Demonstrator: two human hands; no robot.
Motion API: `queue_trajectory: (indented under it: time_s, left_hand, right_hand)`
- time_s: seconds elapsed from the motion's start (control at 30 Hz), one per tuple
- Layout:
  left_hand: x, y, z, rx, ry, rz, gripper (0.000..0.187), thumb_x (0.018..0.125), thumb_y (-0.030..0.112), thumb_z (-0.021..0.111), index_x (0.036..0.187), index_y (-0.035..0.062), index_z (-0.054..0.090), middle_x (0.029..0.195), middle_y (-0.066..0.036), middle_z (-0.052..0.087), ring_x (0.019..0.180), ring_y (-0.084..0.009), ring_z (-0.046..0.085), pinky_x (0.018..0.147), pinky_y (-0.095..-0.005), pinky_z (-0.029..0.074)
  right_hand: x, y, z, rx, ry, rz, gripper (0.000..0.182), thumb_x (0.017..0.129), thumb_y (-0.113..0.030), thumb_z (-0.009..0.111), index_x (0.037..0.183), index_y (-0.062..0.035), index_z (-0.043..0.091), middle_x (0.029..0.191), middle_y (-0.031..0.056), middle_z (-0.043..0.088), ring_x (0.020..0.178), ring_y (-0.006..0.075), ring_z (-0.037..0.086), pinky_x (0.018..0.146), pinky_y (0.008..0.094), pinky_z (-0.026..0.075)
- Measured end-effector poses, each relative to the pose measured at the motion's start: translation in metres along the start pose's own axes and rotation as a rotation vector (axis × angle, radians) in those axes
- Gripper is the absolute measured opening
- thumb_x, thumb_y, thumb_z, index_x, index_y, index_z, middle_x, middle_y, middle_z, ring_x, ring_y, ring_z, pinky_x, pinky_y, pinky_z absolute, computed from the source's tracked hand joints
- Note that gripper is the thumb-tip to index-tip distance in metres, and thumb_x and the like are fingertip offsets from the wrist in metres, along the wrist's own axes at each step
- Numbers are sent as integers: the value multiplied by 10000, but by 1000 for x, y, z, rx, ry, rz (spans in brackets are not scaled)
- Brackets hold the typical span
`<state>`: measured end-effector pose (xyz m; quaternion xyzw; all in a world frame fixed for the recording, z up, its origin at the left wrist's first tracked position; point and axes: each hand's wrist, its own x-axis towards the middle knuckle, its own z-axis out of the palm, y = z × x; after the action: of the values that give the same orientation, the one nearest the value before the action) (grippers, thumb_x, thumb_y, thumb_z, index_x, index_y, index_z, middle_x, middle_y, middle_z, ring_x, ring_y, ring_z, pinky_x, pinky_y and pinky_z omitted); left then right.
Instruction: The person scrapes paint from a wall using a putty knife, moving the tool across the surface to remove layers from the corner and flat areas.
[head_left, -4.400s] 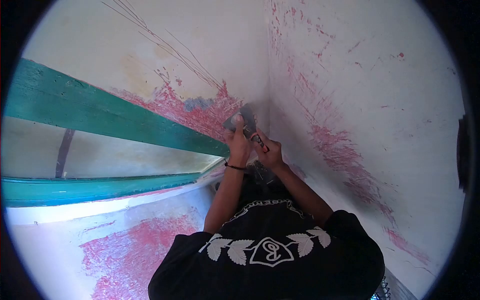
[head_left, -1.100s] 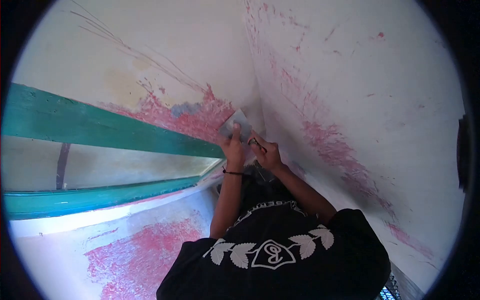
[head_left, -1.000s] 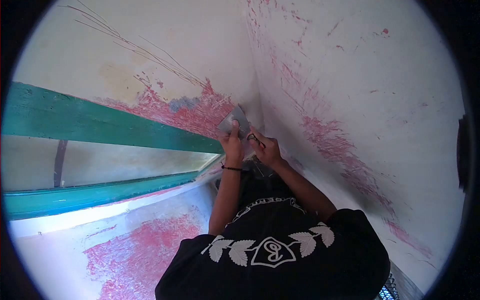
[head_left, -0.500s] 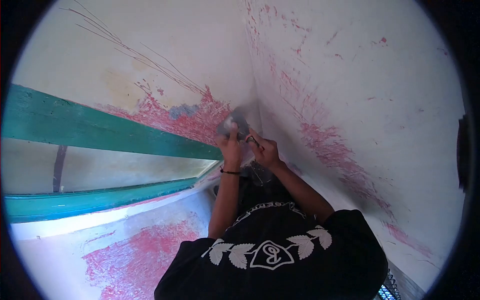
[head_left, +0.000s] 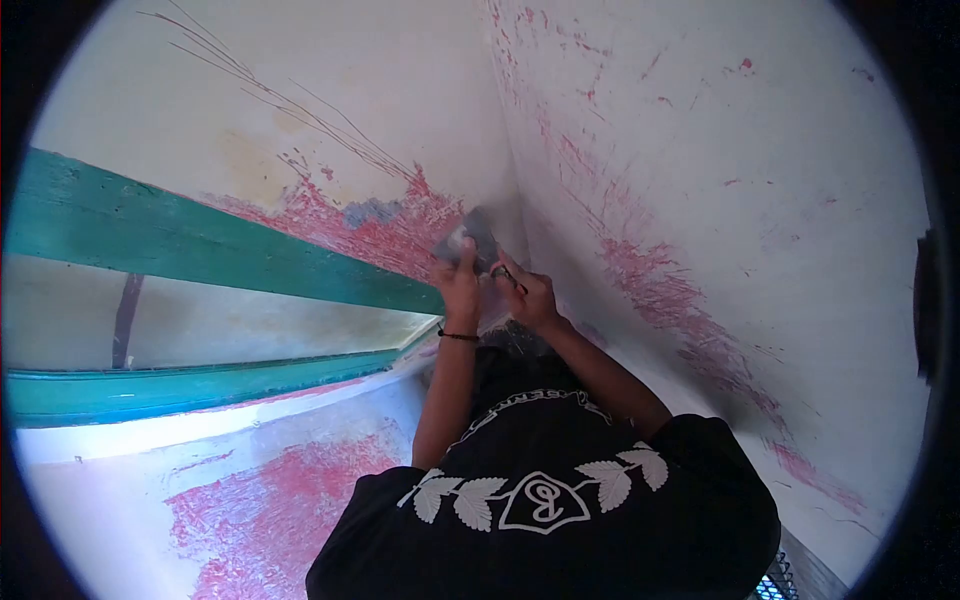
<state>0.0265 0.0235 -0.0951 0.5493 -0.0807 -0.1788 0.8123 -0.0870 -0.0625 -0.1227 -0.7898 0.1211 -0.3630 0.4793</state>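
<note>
A scraper with a wide, flat grey blade [head_left: 478, 232] lies against the wall near the inner corner. My right hand [head_left: 533, 303] is closed around its handle, which shows dark and reddish between the fingers. My left hand [head_left: 460, 298], a dark bracelet on its wrist, grips the blade from the left with the thumb lying along its face. The other left fingers are mostly hidden. Beside the blade is a scratched patch of red paint [head_left: 405, 232] on the pale wall.
A green wooden beam [head_left: 220, 245] runs in from the left, ending close to my left hand. Below it is a second green rail [head_left: 200, 385]. The right wall [head_left: 760, 190] carries red streaks. Several thin cracks [head_left: 300, 112] mark the upper left wall.
The blade has tilted slightly and shows a lighter grey face. Both hands keep their hold and have hardly moved. The green beams sit a little higher in view.
</note>
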Motion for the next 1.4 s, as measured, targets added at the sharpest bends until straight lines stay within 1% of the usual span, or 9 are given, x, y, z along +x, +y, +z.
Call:
queue_trajectory:
  time_s: [0.27, 0.63, 0.73, 0.87, 0.97, 1.07, 1.13, 1.27, 1.4]
  left_hand:
    - [-7, 22, 15, 53, 28, 9, 199, 948, 211, 721, 984, 16, 704, 915, -11, 681, 776, -94, 594, 698, -287, 481]
    - [-16, 16, 17, -83, -16, -55, 188, 955, 171, 700, 1052, 10, 697, 990, -26, 686, 839, -116, 616, 741, -281, 492]
    - [-14, -18, 2, -38, 132, -147, 199, 949, 179, 710, 1044, 6, 695, 975, -27, 682, 829, -124, 619, 736, -295, 498]
    - [-9, -5, 4, -16, 34, -40, 209, 943, 182, 718, 1037, 0, 684, 969, -29, 672, 815, -131, 613, 727, -305, 503]
    - [-8, -5, 8, -124, 54, -102, 215, 937, 164, 724, 1062, -6, 681, 996, -40, 674, 825, -138, 617, 738, -310, 507]
    - [-13, -15, 3, -87, 97, -67, 233, 931, 146, 731, 1093, -13, 678, 1035, -55, 681, 856, -146, 629, 759, -311, 510]
    - [-16, -6, 11, -14, 102, 44, 250, 928, 144, 737, 1108, -17, 677, 1058, -64, 685, 889, -151, 638, 778, -308, 512]
    - [-24, -3, 7, -86, 78, -71, 254, 933, 157, 734, 1111, -15, 678, 1069, -61, 688, 932, -153, 642, 804, -313, 513]
    - [-14, 3, 15, -130, 62, -33, 238, 942, 172, 724, 1095, -7, 687, 1035, -48, 692, 895, -147, 636, 795, -311, 506]
  right_hand:
    - [-2, 0, 4, 53, 47, 10, 471, 922, -138, 674, 1376, -43, 594, 829, 76, 725, 491, 116, 468, 540, 265, 449]
    - [-17, 1, -1, 44, 25, 51, 456, 930, -163, 668, 1372, -65, 607, 637, 94, 613, 477, 120, 498, 518, 291, 446]
    - [-25, 18, -6, -5, -2, 24, 447, 930, -182, 675, 1360, -71, 620, 590, 93, 561, 469, 125, 495, 514, 295, 447]
    - [-5, 11, -15, -22, -7, -17, 442, 925, -193, 691, 1348, -83, 632, 575, 95, 536, 463, 137, 492, 507, 297, 438]
    - [-13, 10, -9, -40, 4, 27, 441, 922, -213, 690, 1345, -101, 639, 599, 122, 573, 462, 218, 518, 505, 340, 452]
    - [-22, 12, -9, -15, -22, 40, 432, 927, -184, 687, 1341, -72, 636, 561, 92, 508, 464, 136, 470, 495, 301, 413]
    - [-23, 6, -6, 11, -1, 56, 438, 926, -175, 681, 1348, -68, 630, 559, 97, 503, 463, 149, 469, 499, 304, 416]
    - [-28, 0, -6, -31, -29, 133, 442, 925, -153, 670, 1356, -66, 623, 560, 99, 496, 465, 162, 469, 505, 308, 420]
    - [-14, 11, -2, -20, 78, -74, 451, 924, -129, 665, 1367, -65, 612, 584, 103, 527, 469, 145, 468, 505, 303, 425]
